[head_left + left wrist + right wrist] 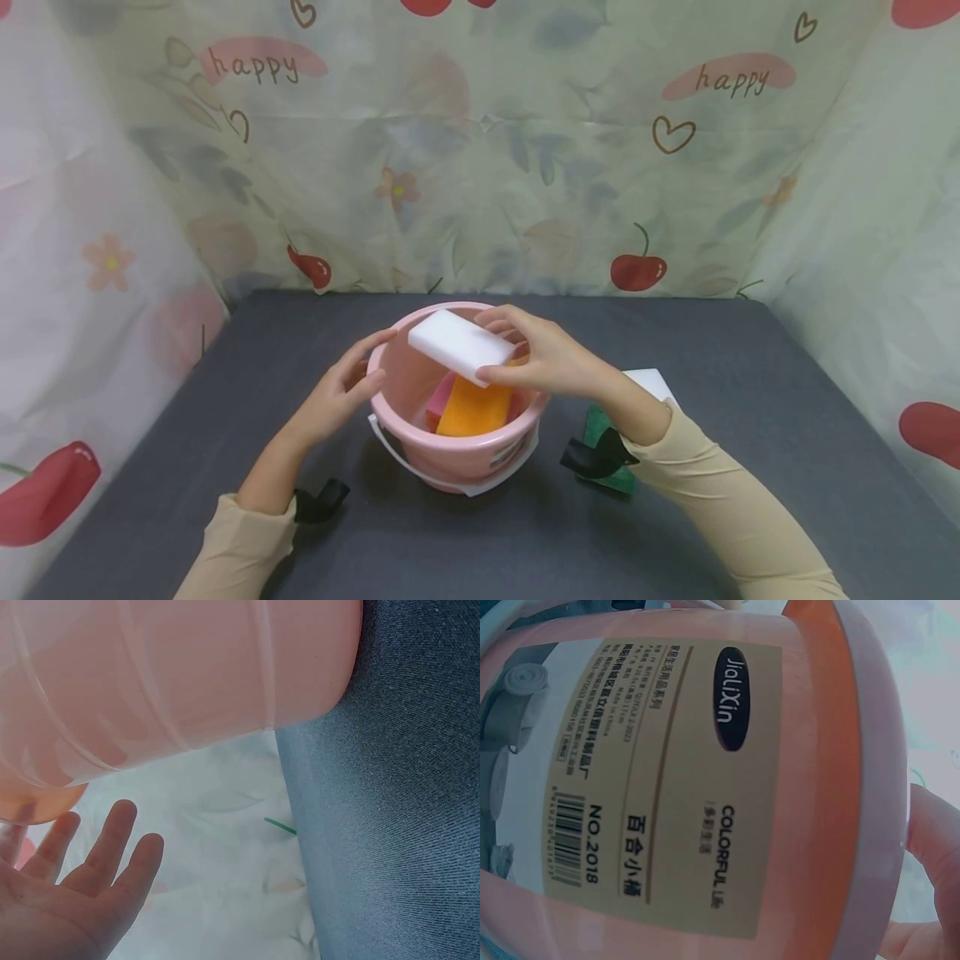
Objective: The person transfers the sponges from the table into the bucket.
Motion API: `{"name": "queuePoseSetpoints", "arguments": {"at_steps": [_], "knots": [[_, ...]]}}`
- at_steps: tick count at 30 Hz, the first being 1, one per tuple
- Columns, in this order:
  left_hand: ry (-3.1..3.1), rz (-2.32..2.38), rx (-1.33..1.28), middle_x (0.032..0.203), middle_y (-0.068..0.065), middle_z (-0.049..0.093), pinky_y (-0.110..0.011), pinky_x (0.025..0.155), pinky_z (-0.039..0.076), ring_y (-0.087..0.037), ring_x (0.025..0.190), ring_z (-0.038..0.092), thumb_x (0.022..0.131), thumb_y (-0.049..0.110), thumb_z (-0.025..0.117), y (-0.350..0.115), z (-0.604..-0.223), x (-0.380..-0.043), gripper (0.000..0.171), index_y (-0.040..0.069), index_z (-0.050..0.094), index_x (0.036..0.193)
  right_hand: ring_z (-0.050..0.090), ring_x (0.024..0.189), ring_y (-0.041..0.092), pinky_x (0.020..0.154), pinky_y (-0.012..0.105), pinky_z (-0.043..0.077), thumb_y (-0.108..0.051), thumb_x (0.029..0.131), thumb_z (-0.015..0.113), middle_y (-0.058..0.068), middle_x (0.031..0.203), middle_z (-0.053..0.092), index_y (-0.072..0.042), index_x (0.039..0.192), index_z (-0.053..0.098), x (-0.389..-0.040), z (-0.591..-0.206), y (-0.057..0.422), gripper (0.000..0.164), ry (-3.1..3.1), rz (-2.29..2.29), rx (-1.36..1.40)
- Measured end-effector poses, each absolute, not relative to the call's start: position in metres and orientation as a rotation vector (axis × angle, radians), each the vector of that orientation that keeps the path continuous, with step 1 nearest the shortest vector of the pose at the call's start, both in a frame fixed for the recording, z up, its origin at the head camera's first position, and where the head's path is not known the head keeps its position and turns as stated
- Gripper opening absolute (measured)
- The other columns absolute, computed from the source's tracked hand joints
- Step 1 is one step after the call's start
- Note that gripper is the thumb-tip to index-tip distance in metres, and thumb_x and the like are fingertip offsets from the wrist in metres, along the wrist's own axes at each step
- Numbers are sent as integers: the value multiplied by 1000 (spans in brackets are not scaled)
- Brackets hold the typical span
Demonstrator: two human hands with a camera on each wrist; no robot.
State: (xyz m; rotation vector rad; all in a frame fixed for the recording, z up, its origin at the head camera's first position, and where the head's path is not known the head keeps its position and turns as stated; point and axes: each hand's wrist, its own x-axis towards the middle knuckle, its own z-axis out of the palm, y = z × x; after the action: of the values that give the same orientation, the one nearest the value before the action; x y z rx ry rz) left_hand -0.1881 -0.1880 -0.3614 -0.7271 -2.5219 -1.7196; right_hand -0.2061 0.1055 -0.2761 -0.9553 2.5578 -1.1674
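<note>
Over the mouth of a pink bucket, my right hand pinches a white sponge block between thumb and fingers. The block is tilted. Inside the bucket lie an orange sponge and a pink sponge, partly hidden behind it. At the bucket's left rim is my left hand, its fingers loosely extended and the thumb apart. The left wrist view shows that hand with spread fingers beside the bucket wall. In the right wrist view the bucket's paper label fills much of the picture; the sponge is hidden there.
On the dark tabletop, right of the bucket, lie a green pad and another white block, both partly covered by my right arm. The bucket's white handle hangs down in front. A patterned curtain stands behind.
</note>
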Motion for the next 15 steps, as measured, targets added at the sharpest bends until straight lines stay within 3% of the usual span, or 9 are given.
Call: {"name": "queuePoseSetpoints", "arguments": {"at_steps": [15], "knots": [[-2531, -1722, -714, 148, -12, 32, -27, 88, 51, -34, 117, 49, 94, 16, 47, -188, -360, -187, 55, 20, 28, 146, 55, 115, 28, 94, 43, 49, -22, 81, 71, 11, 131, 54, -11, 133, 44, -211, -275, 101, 59, 2544, -1116, -985]]}}
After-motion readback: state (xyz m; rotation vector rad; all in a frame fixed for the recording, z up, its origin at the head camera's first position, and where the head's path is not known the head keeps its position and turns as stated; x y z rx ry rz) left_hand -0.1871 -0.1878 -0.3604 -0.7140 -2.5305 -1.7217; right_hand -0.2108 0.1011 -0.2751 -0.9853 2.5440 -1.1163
